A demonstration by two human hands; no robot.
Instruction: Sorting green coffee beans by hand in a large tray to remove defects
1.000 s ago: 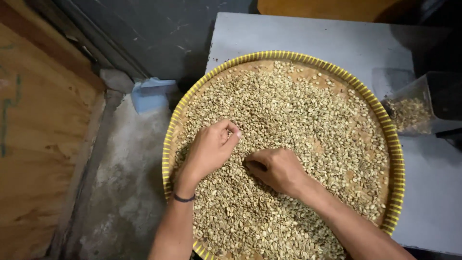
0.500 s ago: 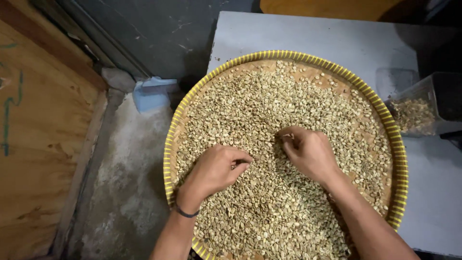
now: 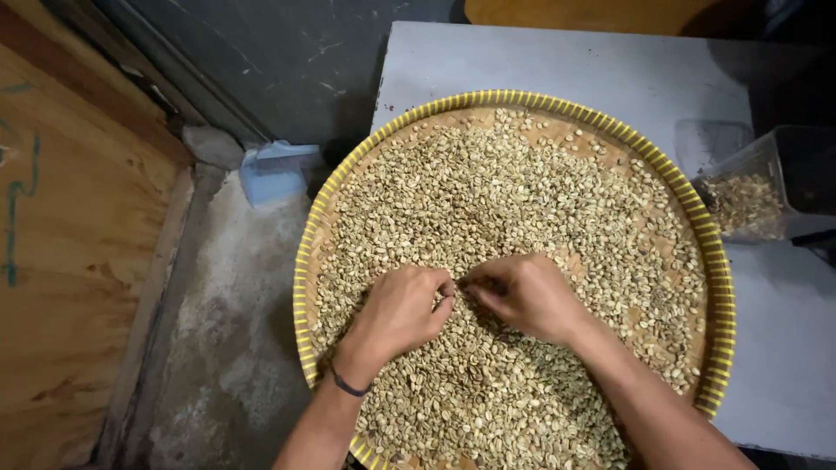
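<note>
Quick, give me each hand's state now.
Left hand: fingers curled, resting on the beans; contents cannot be told.
Right hand: fingers curled on the beans; cannot tell.

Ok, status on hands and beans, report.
Left hand and right hand curled, fingertips meeting on beans. Tray full. Nothing in the way.

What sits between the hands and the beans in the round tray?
Nothing visible. The left hand and right hand rest curled directly on the pale beans in the yellow-rimmed tray, fingers meeting mid-tray.
</note>
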